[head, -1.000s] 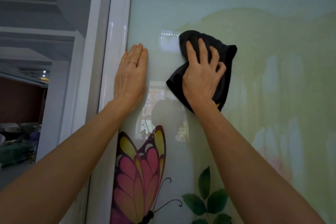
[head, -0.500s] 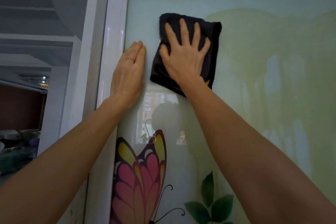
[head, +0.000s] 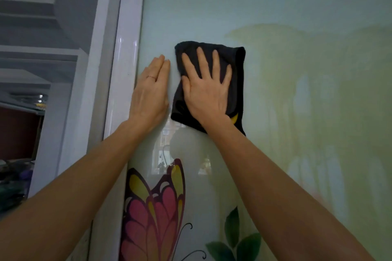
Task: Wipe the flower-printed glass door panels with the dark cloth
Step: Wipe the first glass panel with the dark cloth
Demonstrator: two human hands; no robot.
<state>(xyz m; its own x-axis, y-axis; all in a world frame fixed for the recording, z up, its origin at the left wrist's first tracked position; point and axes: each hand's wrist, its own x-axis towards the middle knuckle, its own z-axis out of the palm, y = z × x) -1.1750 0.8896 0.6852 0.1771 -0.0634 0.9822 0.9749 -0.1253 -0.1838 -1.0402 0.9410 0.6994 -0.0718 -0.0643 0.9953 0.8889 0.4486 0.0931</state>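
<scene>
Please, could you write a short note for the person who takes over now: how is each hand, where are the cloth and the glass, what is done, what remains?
Left hand: open, flat on the pale green glass door panel, next to the glossy white door frame.
Right hand: open, fingers spread, presses the dark folded cloth against the same panel, just right of the left hand and above the printed pink and yellow butterfly.
Done: the cloth is at the panel's upper left; which areas are already wiped cannot be told.
Left: probably the rest of this panel, to the right and down over the prints.
</scene>
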